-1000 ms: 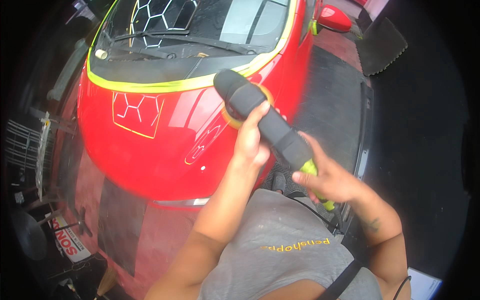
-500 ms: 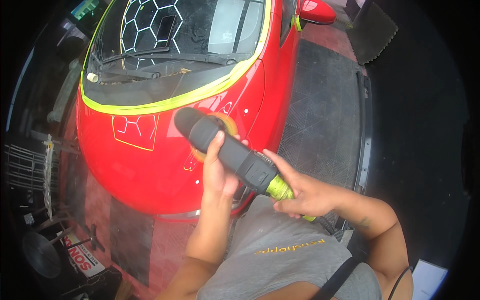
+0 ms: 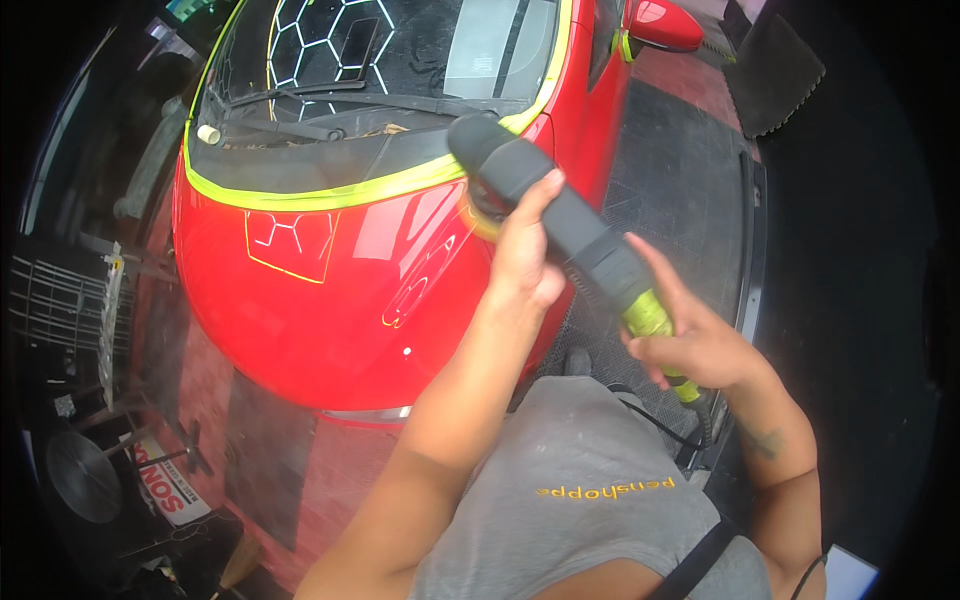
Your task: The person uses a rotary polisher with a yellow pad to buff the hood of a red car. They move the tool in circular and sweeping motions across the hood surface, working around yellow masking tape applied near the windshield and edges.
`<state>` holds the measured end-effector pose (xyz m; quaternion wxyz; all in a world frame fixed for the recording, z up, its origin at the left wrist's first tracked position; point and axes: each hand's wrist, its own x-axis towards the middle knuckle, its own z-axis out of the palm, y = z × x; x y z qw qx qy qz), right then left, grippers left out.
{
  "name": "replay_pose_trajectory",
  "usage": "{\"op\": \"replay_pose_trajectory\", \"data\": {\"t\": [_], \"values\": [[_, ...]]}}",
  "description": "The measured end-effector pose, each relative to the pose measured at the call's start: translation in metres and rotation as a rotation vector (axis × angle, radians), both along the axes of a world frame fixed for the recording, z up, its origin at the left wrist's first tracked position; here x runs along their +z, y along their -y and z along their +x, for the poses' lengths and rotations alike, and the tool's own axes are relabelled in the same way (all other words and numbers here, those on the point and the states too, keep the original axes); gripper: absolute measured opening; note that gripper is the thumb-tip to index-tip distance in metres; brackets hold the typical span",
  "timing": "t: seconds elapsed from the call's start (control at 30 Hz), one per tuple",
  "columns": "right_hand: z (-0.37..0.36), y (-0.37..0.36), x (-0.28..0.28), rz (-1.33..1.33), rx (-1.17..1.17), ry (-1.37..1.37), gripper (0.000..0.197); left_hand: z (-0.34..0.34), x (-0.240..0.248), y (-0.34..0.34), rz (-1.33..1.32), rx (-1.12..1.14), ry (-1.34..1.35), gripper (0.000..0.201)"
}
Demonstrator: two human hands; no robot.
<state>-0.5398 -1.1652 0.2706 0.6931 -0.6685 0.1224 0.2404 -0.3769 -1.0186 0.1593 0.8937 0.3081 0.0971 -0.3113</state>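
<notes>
Red paint covers the car bonnet (image 3: 330,290), glossy enough to mirror the honeycomb ceiling lights, and that bonnet is the landmark for everything else. A black handheld polisher (image 3: 560,215) lies slantwise over the bonnet's rear corner on the person's right, its head close to the strip of yellow-green masking tape (image 3: 330,196) that runs along the bonnet's back edge below the windscreen (image 3: 400,50). Under the head a sliver of yellow polishing pad (image 3: 478,222) shows against the paint; whether it presses flat on the panel or is slightly lifted cannot be told.

Left hand (image 3: 525,260) is wrapped around the polisher's front body just behind the head, fingers closed over it from below. Right hand (image 3: 690,345) grips the yellow-green rear handle (image 3: 650,315) further out from the bonnet, over the dark floor mat (image 3: 680,190) beside the car, with the forefinger stretched along the body. A black power cord (image 3: 660,425) trails from the handle's end down past the grey shirt.

By the look of it, machine polishing of the bonnet is in hand, at the corner next to the tape. A further pass there would call for a pad kept level on the curved panel, steady pressure from the front hand, and care not to ride onto the tape or wiper arms (image 3: 290,125).
</notes>
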Motion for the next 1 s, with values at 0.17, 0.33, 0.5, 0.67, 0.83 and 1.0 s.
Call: {"op": "replay_pose_trajectory", "data": {"t": [0.17,0.33,0.5,0.67,0.83,1.0], "values": [[0.015,-0.026,-0.022,0.059,0.152,0.022,0.109,-0.004,-0.003,-0.056,0.061,0.082,0.016,0.040],[0.017,-0.059,-0.045,0.098,0.287,-0.009,0.108,-0.036,-0.003,-0.114,0.165,0.169,0.003,0.040],[0.009,-0.064,-0.053,0.152,0.340,-0.016,0.108,-0.055,-0.006,-0.127,0.197,0.203,-0.066,0.040],[0.012,-0.046,-0.038,0.011,0.228,0.045,0.108,-0.019,-0.001,-0.086,0.099,0.126,0.053,0.039],[0.011,-0.044,-0.044,0.038,0.182,0.045,0.110,-0.012,-0.009,-0.081,0.108,0.075,0.062,0.042],[0.012,-0.069,-0.078,0.097,0.319,0.040,0.111,-0.040,-0.020,-0.134,0.211,0.154,0.021,0.042]]}}
